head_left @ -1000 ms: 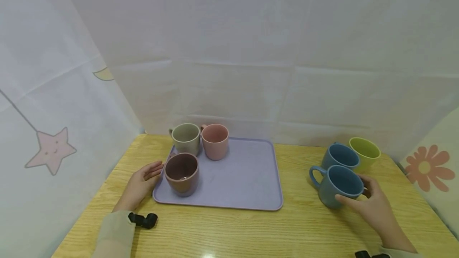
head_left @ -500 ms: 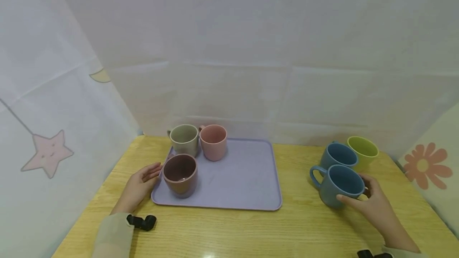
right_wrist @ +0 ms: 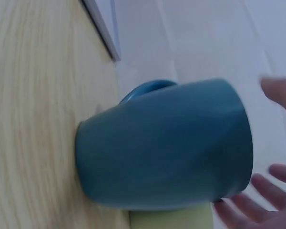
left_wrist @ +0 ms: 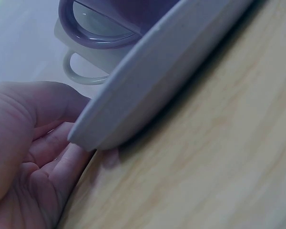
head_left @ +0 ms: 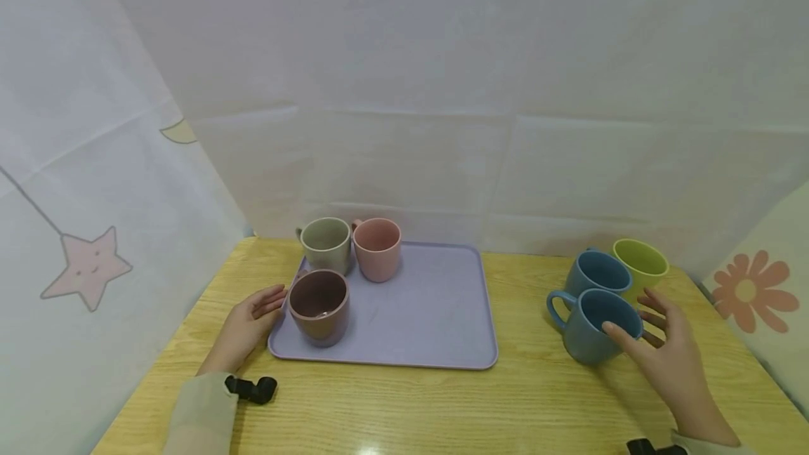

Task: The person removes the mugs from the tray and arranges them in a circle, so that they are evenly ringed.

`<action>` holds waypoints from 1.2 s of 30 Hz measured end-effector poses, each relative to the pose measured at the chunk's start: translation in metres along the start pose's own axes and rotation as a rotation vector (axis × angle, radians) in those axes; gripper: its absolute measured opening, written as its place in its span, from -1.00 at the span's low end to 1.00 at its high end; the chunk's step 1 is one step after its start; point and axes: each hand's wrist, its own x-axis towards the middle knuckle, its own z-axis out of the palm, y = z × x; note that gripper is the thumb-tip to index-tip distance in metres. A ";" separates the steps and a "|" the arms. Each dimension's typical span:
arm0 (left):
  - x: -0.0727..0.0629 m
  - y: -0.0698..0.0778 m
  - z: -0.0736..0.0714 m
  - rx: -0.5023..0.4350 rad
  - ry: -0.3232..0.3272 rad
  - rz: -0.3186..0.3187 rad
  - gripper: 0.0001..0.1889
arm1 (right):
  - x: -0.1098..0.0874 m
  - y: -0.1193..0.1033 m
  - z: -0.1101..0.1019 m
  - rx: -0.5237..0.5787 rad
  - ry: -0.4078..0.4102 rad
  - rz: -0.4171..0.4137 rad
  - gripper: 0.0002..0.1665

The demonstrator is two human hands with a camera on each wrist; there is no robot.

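Observation:
My left hand (head_left: 248, 321) lies beside the left edge of the lilac tray (head_left: 420, 321), its fingers relaxed. In the left wrist view the fingertips are right at the tray's rim (left_wrist: 128, 90), partly hidden by it. My right hand (head_left: 676, 360) is spread around the right side of the nearer blue mug (head_left: 584, 335). Its thumb overlaps the front rim in the head view; the right wrist view shows the thumb raised off the mug (right_wrist: 167, 148) and the other fingertips near its rim. This mug stands upright on the table, handle to the left.
On the tray's left half stand a brown mug (head_left: 321, 325), a grey-green mug (head_left: 325, 255) and a pink mug (head_left: 378, 262). Close behind the nearer blue mug are another blue mug (head_left: 588, 279) and a lime-green cup (head_left: 641, 276). White cloth (head_left: 404, 125) walls the wooden table (head_left: 411, 413).
My right hand has loosened from the nearer blue mug: its fingers have spread and lifted away from the side, and its thumb has risen. The left hand and the mugs have stayed put.

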 end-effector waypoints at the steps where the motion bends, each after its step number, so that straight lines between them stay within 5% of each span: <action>1: 0.000 0.000 0.000 -0.005 -0.002 0.001 -0.44 | 0.000 -0.004 0.001 0.011 0.066 -0.024 -0.02; 4: 0.000 -0.001 0.000 -0.010 -0.005 -0.007 -0.43 | 0.000 -0.016 0.005 0.066 0.255 -0.165 -0.26; 7: 0.000 0.000 0.000 -0.003 -0.005 -0.007 -0.43 | 0.003 -0.027 0.012 0.125 0.327 -0.351 -0.38; 11: 0.001 0.002 -0.001 0.012 -0.001 -0.009 -0.43 | 0.008 -0.040 0.026 0.156 0.305 -0.516 -0.45; 18: 0.001 0.000 -0.001 0.006 -0.001 -0.019 -0.44 | 0.014 -0.070 0.061 0.196 0.243 -0.658 -0.52; 25: -0.001 -0.003 0.001 0.007 -0.001 -0.015 -0.44 | 0.017 -0.080 0.100 0.252 0.153 -0.613 -0.50; 32: -0.002 -0.003 0.002 -0.002 0.002 -0.006 -0.44 | 0.026 -0.096 0.139 0.324 0.091 -0.466 -0.53; 36: 0.000 0.000 0.001 0.010 0.007 0.009 -0.45 | 0.034 -0.103 0.159 0.443 -0.011 -0.350 -0.59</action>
